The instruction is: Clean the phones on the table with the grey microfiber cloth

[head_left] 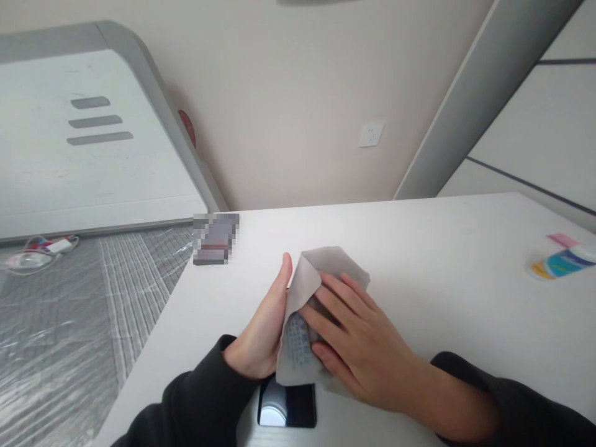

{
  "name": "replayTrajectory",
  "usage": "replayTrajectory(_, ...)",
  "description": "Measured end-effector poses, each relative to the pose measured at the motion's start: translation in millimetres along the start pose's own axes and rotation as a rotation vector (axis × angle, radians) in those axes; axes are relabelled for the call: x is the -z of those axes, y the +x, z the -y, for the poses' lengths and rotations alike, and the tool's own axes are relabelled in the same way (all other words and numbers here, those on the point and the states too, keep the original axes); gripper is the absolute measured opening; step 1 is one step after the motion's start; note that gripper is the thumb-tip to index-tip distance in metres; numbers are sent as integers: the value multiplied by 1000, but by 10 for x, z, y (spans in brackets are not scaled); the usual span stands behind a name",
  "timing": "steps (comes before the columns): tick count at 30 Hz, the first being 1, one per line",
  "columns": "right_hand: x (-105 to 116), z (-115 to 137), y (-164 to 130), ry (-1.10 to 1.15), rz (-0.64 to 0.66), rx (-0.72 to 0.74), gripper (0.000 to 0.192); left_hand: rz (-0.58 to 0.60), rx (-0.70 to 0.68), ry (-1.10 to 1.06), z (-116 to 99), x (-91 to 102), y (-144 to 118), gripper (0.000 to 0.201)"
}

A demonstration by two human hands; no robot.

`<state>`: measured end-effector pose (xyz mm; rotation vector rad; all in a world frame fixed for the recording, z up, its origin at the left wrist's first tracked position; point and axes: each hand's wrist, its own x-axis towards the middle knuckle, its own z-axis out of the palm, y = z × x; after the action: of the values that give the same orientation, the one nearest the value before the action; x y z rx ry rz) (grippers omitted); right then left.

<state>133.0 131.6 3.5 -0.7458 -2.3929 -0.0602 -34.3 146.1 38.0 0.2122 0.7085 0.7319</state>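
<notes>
One grey cloth [298, 354], nearer the left edge of the tabletop [447, 292] than the right.
Left hand [263, 332] against one side, fingers hidden, grip impossible to tell; right hand [365, 338] unclenched, fingers spread across; phone [291, 408] near; bottle [565, 263] toward right edge.

- Cloth [299, 344] between left hand [263, 329] and right hand [361, 341]
- From the cloth, phone [289, 406] on table [419, 261] at seven o'clock
- Blurred item [215, 241] on table, ten o'clock
- Bottle [562, 264] on table, two to three o'clock
</notes>
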Motion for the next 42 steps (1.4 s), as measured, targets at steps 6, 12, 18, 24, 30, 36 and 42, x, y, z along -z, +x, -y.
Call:
replayTrajectory(6, -78, -81, -32, 28, 116, 127, 44, -23, 34, 48, -41, 1, -38, 90)
replayTrajectory(12, -98, -32, 12, -60, 77, -83, 50, -33, -108, -29, 11, -3, 53, 72)
replayTrajectory(18, -79, -27, -18, -1, 134, 28, 63, -123, -70, -16, 8, -49, 50, 77)
replayTrajectory(24, -26, -138, 5, -74, 73, -98, 60, -120, -165, -78, 43, -162, 87, 76)
replayTrajectory(30, -28, -69, -31, 55, 155, 200, 65, -179, -49, -21, -31, -61, 24, 90)
replayTrajectory(36, -4, -274, 9, -20, 36, -58, 54, -15, -102, -82, -17, -77, 19, 91)
replayTrajectory(42, -25, -117, 9, 86, 93, 215, 64, -10, -45, -45, -72, 22, 4, 97)
